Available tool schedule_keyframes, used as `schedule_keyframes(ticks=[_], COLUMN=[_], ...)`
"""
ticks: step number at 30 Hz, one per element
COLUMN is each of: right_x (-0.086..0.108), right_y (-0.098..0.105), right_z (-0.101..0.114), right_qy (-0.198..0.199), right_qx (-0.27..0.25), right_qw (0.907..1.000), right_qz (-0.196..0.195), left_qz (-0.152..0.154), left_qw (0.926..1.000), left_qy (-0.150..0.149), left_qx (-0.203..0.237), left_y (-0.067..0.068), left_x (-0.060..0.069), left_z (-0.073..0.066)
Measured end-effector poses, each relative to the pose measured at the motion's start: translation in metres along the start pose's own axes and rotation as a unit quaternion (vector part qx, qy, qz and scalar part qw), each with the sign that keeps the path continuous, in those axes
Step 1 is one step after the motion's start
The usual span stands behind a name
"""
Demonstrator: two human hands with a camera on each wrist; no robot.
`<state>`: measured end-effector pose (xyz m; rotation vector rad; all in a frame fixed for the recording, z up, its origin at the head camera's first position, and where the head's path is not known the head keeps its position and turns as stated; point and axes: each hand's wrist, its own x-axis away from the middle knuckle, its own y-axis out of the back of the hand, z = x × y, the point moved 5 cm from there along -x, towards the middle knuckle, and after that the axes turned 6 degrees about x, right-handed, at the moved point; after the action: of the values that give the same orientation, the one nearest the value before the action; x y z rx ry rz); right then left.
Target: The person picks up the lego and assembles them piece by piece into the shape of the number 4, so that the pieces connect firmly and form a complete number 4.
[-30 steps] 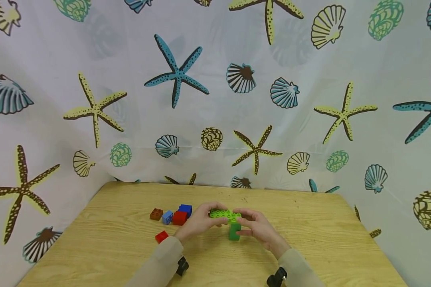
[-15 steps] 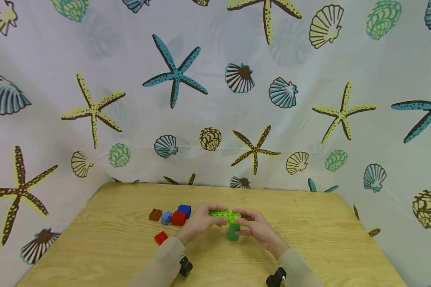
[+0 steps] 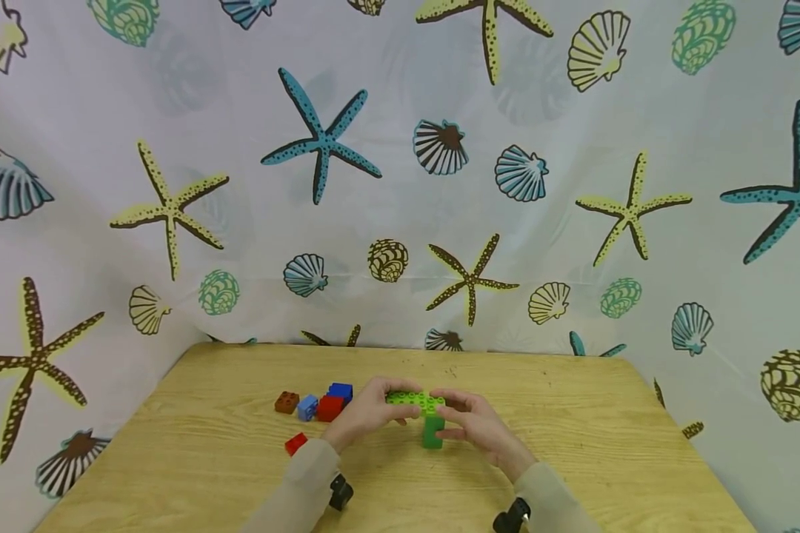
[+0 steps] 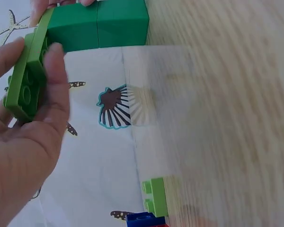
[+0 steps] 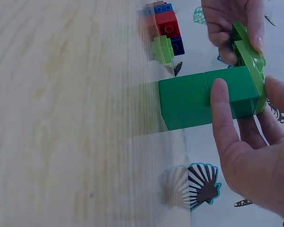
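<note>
In the head view, lime-green toy bricks (image 3: 410, 400) with studs on top sit joined to a stack of dark green bricks (image 3: 432, 433) standing on the table. My left hand (image 3: 367, 411) pinches the outer end of the lime bricks, which overhang the stack on the left. The left wrist view shows two lime bricks (image 4: 19, 87) overlapping, with hollow undersides visible. My right hand (image 5: 255, 161) holds the upper part of the dark green stack (image 5: 187, 99); one digit presses its face and others reach behind it. Part of the lime bricks is hidden by fingers.
Left of the hands lie a brown brick (image 3: 287, 402), a light blue one (image 3: 307, 407), a dark blue one (image 3: 341, 392) and a red one (image 3: 330, 409). A small red brick (image 3: 296, 443) is nearer. Another lime brick (image 4: 158, 197) lies beside them. A patterned curtain (image 3: 373, 207) hangs behind the table (image 3: 560, 400).
The head view has shifted slightly. Both hands and the bricks stay in nearly the same place, with the same hold.
</note>
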<state>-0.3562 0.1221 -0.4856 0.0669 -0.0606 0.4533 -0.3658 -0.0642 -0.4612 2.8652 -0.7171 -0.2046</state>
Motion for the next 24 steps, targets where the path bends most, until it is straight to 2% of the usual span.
schedule_keyframes(ticks=[3, 11, 14, 20, 24], right_x=[0.001, 0.002, 0.002, 0.003, 0.002], right_y=[-0.001, -0.002, -0.002, -0.003, -0.002], right_z=[-0.001, 0.001, 0.001, -0.001, -0.002], right_qy=[-0.004, -0.002, -0.002, -0.005, -0.001], right_qx=[-0.005, 0.003, 0.006, 0.005, 0.007], right_qw=[1.0, 1.0, 1.0, 1.0, 1.0], right_qz=[0.002, -0.003, -0.003, -0.002, -0.006], left_qz=[0.008, -0.005, -0.016, -0.042, -0.044], left_qw=[0.9999, 0.9978, 0.9973, 0.9966, 0.9965], left_qy=[-0.001, -0.018, -0.02, -0.004, -0.007], left_qx=[-0.012, -0.064, -0.069, -0.071, -0.07], left_y=[0.002, 0.01, 0.015, 0.027, 0.035], left_x=[0.002, 0.011, 0.015, 0.026, 0.031], left_z=[0.001, -0.005, -0.006, 0.0, 0.005])
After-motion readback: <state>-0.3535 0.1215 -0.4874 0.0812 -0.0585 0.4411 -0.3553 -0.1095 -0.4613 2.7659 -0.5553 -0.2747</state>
